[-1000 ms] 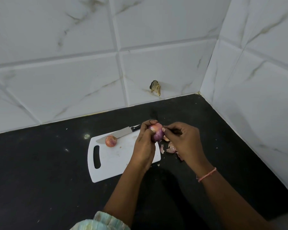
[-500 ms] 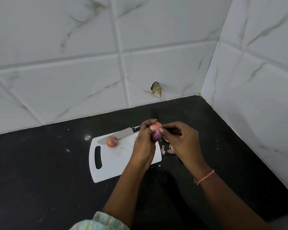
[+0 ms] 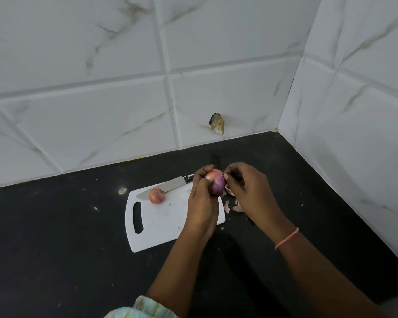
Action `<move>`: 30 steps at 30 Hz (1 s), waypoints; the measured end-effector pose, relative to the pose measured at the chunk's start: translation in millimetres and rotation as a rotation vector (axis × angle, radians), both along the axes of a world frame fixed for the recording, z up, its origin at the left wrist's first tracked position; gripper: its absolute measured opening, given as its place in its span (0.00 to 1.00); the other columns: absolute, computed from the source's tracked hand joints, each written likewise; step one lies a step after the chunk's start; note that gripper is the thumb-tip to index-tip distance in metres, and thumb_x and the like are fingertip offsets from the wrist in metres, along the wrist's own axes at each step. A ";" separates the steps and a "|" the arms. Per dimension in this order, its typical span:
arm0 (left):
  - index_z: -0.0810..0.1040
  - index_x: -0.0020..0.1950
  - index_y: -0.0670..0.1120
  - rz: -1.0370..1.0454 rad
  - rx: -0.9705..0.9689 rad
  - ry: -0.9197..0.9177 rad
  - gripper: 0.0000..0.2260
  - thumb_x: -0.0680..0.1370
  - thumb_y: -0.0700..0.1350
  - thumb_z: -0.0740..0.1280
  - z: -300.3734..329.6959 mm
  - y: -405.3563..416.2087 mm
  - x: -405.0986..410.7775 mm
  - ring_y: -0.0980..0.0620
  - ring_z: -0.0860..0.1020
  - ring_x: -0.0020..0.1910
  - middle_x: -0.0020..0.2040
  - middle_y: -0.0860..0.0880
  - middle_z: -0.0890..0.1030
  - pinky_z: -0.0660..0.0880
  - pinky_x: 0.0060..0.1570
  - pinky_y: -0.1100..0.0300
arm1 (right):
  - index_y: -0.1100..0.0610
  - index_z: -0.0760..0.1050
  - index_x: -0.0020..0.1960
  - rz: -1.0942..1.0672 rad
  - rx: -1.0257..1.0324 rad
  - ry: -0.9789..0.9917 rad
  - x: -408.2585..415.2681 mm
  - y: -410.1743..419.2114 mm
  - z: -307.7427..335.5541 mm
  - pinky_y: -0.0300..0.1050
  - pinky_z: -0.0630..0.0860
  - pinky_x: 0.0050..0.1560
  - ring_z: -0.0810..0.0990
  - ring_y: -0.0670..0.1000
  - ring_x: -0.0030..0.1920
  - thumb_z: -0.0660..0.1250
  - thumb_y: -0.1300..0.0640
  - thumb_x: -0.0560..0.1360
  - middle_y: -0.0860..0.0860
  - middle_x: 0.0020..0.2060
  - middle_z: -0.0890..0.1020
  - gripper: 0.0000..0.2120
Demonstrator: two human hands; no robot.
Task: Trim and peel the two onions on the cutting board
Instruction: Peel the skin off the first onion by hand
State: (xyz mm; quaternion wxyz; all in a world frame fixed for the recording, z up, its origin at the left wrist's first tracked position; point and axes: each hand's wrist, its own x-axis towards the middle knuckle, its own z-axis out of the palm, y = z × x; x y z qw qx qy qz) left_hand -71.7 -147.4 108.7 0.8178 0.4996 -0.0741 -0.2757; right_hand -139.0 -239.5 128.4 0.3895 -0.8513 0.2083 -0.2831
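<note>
Gripping the half-peeled onion point(image 3: 216, 184) was the left hand point(image 3: 202, 203), fingers curled round its left side and thumb up at its top, so that the bulb was held in the air above the right end of the cutting board point(image 3: 161, 226). Purple flesh showed on the lower part of that onion, with a paler pinkish patch near the top. The right hand point(image 3: 248, 191) met it from the other side, its fingertips point(image 3: 226, 176) pinching at the onion's upper right edge; whether a strip of skin lay between them could not be told.

A second onion point(image 3: 157, 196), with its dry reddish skin on, sat on the far left part of the white board, just behind the board's handle slot. It touched or nearly touched the blade of a knife point(image 3: 168, 185), which lay slantwise along the board's far edge, its black handle running off toward the left hand's fingers.

Loose onion peels point(image 3: 233, 206) lay on the black countertop point(image 3: 55, 237) just beside the board's right edge, under the right hand. A pink thread band point(image 3: 286, 238) circled the right wrist. White marbled wall tiles point(image 3: 78, 111) rose behind the counter and on the right, and a chipped brown hole point(image 3: 217, 123) marked the back wall near the corner. A pale patterned sleeve point(image 3: 143, 309) showed at the bottom edge.
</note>
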 end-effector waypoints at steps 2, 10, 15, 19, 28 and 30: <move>0.78 0.54 0.49 0.005 -0.040 0.025 0.14 0.82 0.36 0.55 0.4 -0.1 1.1 0.48 0.78 0.54 0.55 0.45 0.78 0.76 0.50 0.60 | 0.55 0.80 0.52 -0.012 0.112 -0.032 -2.4 1.0 -0.4 0.39 0.79 0.51 0.81 0.43 0.48 0.68 0.59 0.77 0.47 0.46 0.83 0.05; 0.75 0.59 0.53 0.072 0.142 -0.237 0.11 0.83 0.40 0.58 -1.3 1.0 -7.7 0.51 0.77 0.60 0.59 0.49 0.78 0.75 0.56 0.65 | 0.55 0.83 0.49 -0.069 0.184 -0.070 -5.9 3.8 2.2 0.40 0.81 0.50 0.83 0.42 0.44 0.72 0.59 0.74 0.46 0.42 0.85 0.05; 0.73 0.61 0.55 0.074 0.201 -0.298 0.10 0.84 0.44 0.58 -5.7 0.3 -5.4 0.52 0.76 0.62 0.62 0.48 0.76 0.75 0.55 0.66 | 0.57 0.80 0.51 -0.011 0.023 -0.026 -5.9 2.7 4.5 0.40 0.81 0.49 0.82 0.43 0.45 0.70 0.59 0.76 0.48 0.43 0.84 0.05; 0.74 0.61 0.53 0.073 0.181 -0.271 0.10 0.84 0.43 0.58 -4.5 0.8 -5.4 0.50 0.77 0.61 0.61 0.48 0.77 0.76 0.58 0.61 | 0.57 0.77 0.54 0.050 -0.027 0.093 -2.3 1.9 8.9 0.38 0.78 0.50 0.80 0.46 0.47 0.66 0.57 0.79 0.50 0.48 0.81 0.06; 0.74 0.61 0.48 -0.108 0.124 -0.294 0.10 0.79 0.45 0.66 -1.6 6.2 2.0 0.51 0.79 0.52 0.58 0.44 0.78 0.76 0.48 0.60 | 0.55 0.74 0.53 0.141 -0.033 0.158 -4.7 -5.6 14.0 0.32 0.72 0.43 0.78 0.44 0.44 0.63 0.57 0.79 0.49 0.46 0.78 0.04; 0.75 0.60 0.48 -0.163 0.092 -0.239 0.13 0.77 0.46 0.66 0.1 7.3 6.6 0.51 0.78 0.53 0.58 0.43 0.78 0.75 0.49 0.58 | 0.54 0.74 0.53 0.142 0.073 0.131 -7.1 -8.8 14.5 0.31 0.74 0.41 0.79 0.42 0.43 0.63 0.57 0.80 0.48 0.44 0.79 0.03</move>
